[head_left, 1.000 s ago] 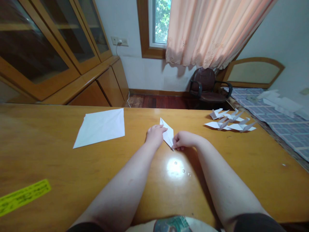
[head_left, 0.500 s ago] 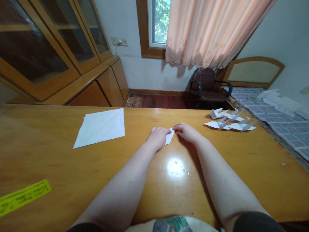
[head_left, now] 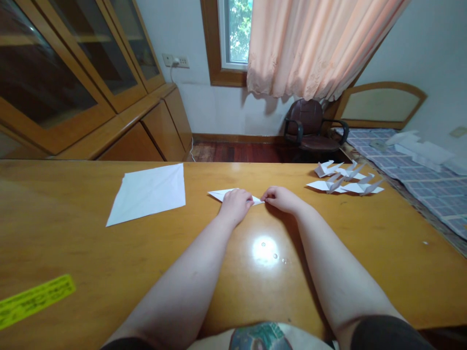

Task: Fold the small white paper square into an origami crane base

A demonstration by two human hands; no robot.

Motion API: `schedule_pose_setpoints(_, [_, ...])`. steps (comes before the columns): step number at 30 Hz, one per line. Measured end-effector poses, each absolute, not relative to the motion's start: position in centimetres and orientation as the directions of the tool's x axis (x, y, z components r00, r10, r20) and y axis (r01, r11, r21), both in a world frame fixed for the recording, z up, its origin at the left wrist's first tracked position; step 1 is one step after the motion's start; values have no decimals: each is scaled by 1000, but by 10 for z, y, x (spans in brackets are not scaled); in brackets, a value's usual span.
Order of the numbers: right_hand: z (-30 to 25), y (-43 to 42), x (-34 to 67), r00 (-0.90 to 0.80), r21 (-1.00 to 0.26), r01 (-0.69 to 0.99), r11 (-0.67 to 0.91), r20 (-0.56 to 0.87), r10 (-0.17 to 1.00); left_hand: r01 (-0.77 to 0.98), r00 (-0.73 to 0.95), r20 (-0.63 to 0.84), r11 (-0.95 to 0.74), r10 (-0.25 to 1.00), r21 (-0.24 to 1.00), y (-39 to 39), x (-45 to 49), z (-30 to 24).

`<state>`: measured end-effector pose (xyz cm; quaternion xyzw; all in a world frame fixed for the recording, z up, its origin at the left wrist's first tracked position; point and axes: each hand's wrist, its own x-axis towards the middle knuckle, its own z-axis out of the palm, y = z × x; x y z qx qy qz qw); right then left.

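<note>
A piece of folded white paper [head_left: 218,194] lies on the table between my hands, long and narrow with a pointed left end. My left hand [head_left: 236,201] lies across its middle and holds it, hiding much of it, thumb towards the right. At the paper's right tip, my right hand [head_left: 278,198] has its fingers closed in a pinch. Several folded paper cranes [head_left: 330,185] stand in a cluster to the right. On the left a larger flat sheet of white paper [head_left: 149,194] shows a faint diagonal crease.
The glossy wooden table [head_left: 146,272] has a yellow label strip [head_left: 36,299] at its left and a few small drops in front of my hands. Beyond it are a glass-door cabinet [head_left: 109,109], a brown armchair [head_left: 310,126] and a bed [head_left: 412,160].
The folded paper has turned or opened out, so its long pointed end now shows left of my left hand. Both hands stay nearly in place; the view has shifted slightly.
</note>
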<state>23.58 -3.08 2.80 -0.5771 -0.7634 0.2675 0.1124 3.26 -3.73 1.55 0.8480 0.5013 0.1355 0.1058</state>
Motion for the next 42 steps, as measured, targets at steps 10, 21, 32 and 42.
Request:
schedule_pose_setpoints(10, [29, -33, 236, -344, -614, 769, 177, -165, 925, 833, 454, 126, -471, 882, 290, -40, 35, 20])
schedule_pose_setpoints(21, [30, -35, 229, -257, -653, 755, 60, -212, 943, 826, 399, 139, -421, 906, 375, -37, 36, 11])
schedule_pose_setpoints(32, [24, -36, 226, -323, -624, 751, 214, -66, 944, 802, 443, 172, -474, 880, 364, -33, 34, 5])
schedule_pose_setpoints(42, [16, -33, 223, -389, -608, 735, 299, -18, 921, 801, 443, 154, -466, 883, 375, -33, 33, 6])
